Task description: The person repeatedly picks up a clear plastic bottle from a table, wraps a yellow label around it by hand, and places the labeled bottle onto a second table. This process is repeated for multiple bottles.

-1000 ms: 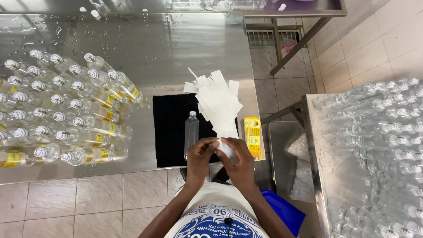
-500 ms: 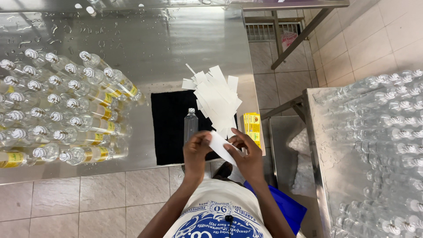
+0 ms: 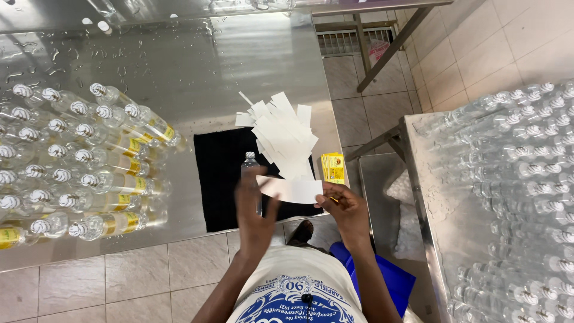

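Left hand (image 3: pixel 254 206) open-fingered at strip's (image 3: pixel 291 190) left end, right hand (image 3: pixel 341 206) pinching its right end, lower centre, bottle (image 3: pixel 249 164) upright behind, paper pile (image 3: pixel 281 134) above.

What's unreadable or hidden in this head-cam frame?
- Upright clear bottle, head view: lower body hidden behind the left hand.
- White label strip: printed side not visible; the right hand covers its end.
- Bottles at the left edge: cut off by the frame.
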